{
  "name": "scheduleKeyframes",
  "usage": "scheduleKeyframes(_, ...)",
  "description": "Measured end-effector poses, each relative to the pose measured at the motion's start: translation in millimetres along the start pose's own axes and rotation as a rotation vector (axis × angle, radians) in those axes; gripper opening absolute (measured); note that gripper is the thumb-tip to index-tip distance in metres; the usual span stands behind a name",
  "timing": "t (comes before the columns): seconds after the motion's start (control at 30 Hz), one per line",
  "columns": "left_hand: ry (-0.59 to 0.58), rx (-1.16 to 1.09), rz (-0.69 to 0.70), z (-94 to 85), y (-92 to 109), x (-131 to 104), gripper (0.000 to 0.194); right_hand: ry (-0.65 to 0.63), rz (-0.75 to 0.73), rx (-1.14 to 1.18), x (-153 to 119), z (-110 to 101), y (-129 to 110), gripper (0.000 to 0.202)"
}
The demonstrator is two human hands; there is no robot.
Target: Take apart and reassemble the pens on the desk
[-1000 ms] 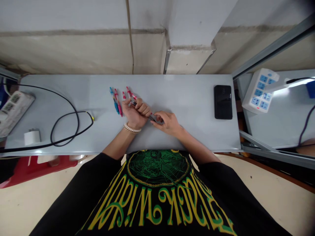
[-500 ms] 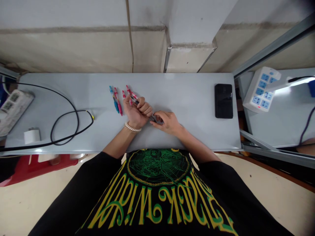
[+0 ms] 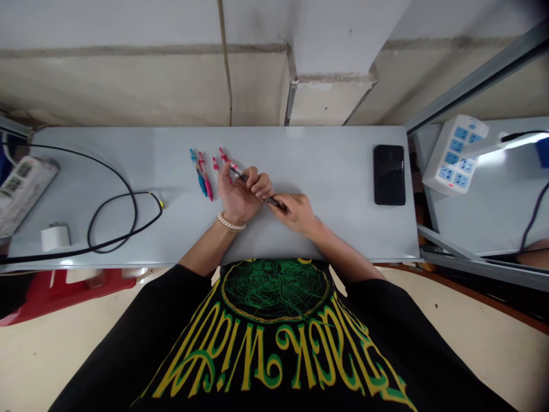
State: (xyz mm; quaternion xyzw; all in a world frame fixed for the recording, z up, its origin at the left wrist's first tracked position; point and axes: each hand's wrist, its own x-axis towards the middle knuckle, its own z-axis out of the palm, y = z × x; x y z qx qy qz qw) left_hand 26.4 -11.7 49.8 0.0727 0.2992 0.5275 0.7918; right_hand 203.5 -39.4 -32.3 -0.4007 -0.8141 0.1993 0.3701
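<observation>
My left hand [image 3: 243, 197], palm turned up and with a beaded bracelet on the wrist, has its fingers curled around a dark pen [image 3: 242, 177]. The pen slants down to the right, and part of it is hidden by the fingers. At its lower end, my right hand [image 3: 297, 214] is closed, thumb and fingers pinching the dark tip. Just beyond my left hand lie a blue pen [image 3: 198, 173], a pink pen [image 3: 205, 176] and further pink pens [image 3: 223, 154], partly covered by the hand.
A black phone-like device [image 3: 389, 175] lies at the table's right side. On the left are a looped black cable [image 3: 136, 209], a white charger plug [image 3: 55, 237] and a power strip [image 3: 26, 191]. Another power strip [image 3: 457, 154] stands beyond the metal frame at right. A red stool [image 3: 81, 289] is below.
My right fingers have folded more closely around the pen's lower end. The fingers of my left hand have shifted slightly up and right, showing more of the pen's upper part.
</observation>
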Motion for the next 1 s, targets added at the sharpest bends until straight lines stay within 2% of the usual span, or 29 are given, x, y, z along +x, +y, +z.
scheduleKeyframes(0.13,0.005,0.159,0.086,-2.8,-2.7,2.4,0.078,0.113,0.027,0.011,-0.9,2.7,3.3,0.033)
scheduleKeyframes(0.27,0.012,0.283,0.132,-7.4,-4.9,5.2,0.079,0.114,0.066,0.012,-1.8,3.4,4.4,0.032)
scheduleKeyframes(0.43,0.014,0.297,0.18,-4.8,-4.7,5.5,0.074,0.167,0.105,0.009,-3.2,0.8,3.6,0.031)
scheduleKeyframes(0.63,0.073,0.229,0.189,-4.3,-4.4,9.1,0.063,0.297,0.048,0.055,-0.7,-2.1,2.4,0.022)
scheduleKeyframes(0.87,0.158,0.257,0.273,-11.1,-5.5,16.1,0.047,0.257,0.092,0.004,-1.5,-0.4,5.1,0.029)
scheduleKeyframes(1.0,0.138,0.288,0.348,-15.5,-10.8,18.3,0.039,0.216,0.07,0.027,0.8,-3.7,4.4,0.026)
